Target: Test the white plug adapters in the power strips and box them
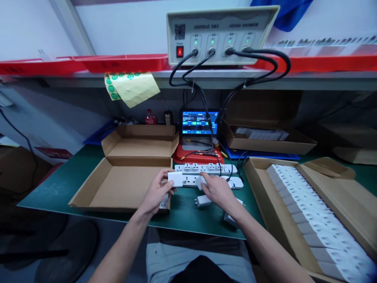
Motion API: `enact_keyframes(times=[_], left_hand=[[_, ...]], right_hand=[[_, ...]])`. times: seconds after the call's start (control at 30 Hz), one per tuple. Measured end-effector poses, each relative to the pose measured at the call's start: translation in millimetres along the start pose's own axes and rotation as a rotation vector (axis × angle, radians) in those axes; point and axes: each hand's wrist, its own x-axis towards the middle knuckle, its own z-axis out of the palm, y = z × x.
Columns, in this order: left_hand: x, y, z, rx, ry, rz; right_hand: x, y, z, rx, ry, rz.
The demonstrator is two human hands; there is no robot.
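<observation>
My left hand [157, 189] is closed on a white power adapter [176, 179], its flat face toward me, near the right edge of an open cardboard box. My right hand [218, 188] has its fingers closed around another white adapter [201, 182] at the front power strip [190, 180]; whether it is plugged in I cannot tell. A second white power strip [212, 168] lies just behind. On the green mat in front of the strips rests a loose adapter [204, 201] with its prongs pointing left. One more adapter [230, 220] is partly hidden under my right forearm.
At left lies the open cardboard box [118, 184]. Another box [265, 220] at right holds rows of white adapters [312, 208]. Behind the strips stand a lit screen [198, 122] and a red tray [179, 155]. Black cables hang from the tester [220, 35] on the shelf.
</observation>
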Motion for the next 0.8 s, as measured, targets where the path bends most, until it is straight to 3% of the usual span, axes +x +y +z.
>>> enact_keyframes(times=[0.23,0.37,0.6,0.7,0.8], left_hand=[[15,8,-1.9,0.298,-0.007,0.163],[28,9,-1.6,0.571,-0.106,0.262],[52,-6,9.5,0.826,-0.307,0.327],[62,-16,14.3,0.927,-0.383,0.309],[71,-24,15.8,0.996,-0.416,0.305]], right_hand=[[18,-6,-2,-0.068,-0.094,-0.001],[23,-11,6,-0.046,-0.132,-0.014],[23,-24,10,-0.053,-0.152,-0.047],[8,-17,2,-0.073,-0.104,-0.077],[-22,6,-6,-0.027,0.055,-0.066]])
